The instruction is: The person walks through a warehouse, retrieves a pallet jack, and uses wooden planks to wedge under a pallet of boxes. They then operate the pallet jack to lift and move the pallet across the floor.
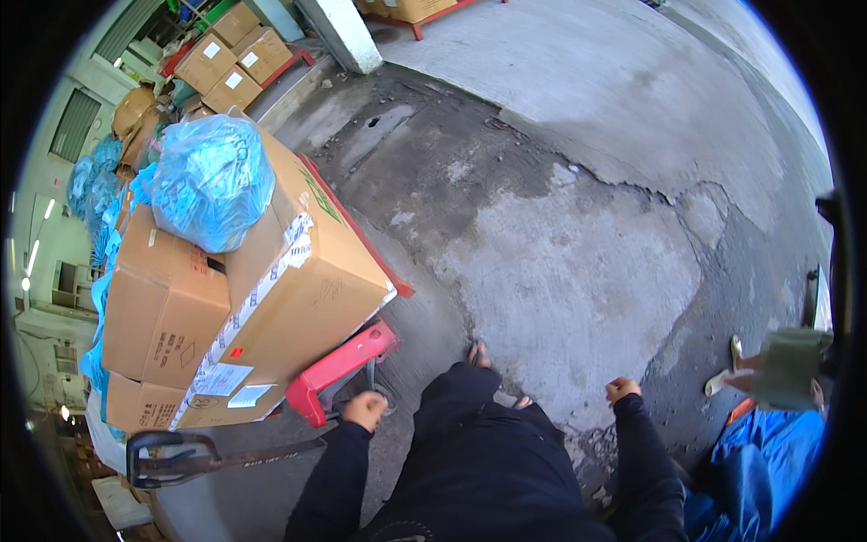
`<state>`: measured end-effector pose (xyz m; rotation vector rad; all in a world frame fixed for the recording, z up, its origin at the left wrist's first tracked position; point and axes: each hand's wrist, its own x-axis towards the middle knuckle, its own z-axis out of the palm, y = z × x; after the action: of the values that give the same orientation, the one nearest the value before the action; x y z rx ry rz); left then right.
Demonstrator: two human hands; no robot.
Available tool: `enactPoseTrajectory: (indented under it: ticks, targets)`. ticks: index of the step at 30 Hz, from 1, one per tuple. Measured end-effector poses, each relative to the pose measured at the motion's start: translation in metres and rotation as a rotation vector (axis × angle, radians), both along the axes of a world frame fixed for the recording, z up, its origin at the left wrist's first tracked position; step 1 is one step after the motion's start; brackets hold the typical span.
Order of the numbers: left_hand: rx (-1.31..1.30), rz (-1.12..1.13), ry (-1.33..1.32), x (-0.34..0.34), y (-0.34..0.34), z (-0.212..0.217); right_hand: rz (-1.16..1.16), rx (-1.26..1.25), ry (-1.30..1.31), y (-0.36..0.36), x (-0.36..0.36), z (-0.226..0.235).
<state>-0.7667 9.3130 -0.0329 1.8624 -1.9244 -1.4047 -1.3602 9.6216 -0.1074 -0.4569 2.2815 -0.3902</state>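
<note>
Cracked grey concrete (pixel 578 244) filled centre frame; your left hand (pixel 365 409) curled shut beside the red pallet jack (pixel 339 366), right hand (pixel 621 389) fisted, empty.

Outdoor concrete floor (pixel 578 262), grey, stained in darker and lighter patches, with a jagged crack (pixel 632 185) running across the middle. Upper right: smoother, paler paved strip (pixel 632 63). A white pillar base (pixel 341 34) stands at top centre. Behind it, cardboard boxes (pixel 237 56) stacked on red pallets. Far left: pale building wall (pixel 50 226) with louvred windows (pixel 74 122) and small lit lamps. Even daylight, with no hard shadows.
</note>
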Motion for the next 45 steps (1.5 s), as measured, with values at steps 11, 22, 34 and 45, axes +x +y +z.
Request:
enactPoseTrajectory:
  ticks: [11,22,34,45]
  targets:
    - [-0.005,-0.246,-0.058,-0.320,-0.340,-0.029,-0.112,0.004,-0.181,-0.284,-0.118,-0.044]
    - [-0.232,-0.027,0.118,-0.441,-0.653,0.000,0.481,0.499,-0.177,-0.584,-0.329,-0.156]
    - [-0.463,0.977,-0.206,-0.337,-0.806,-0.023,0.728,-0.624,0.199,-1.474,-0.345,0.026]
    - [-0.854,0.665,-0.222,-0.197,-1.244,0.131,1.046,-0.178,0.104,-1.775,-0.079,-0.041]
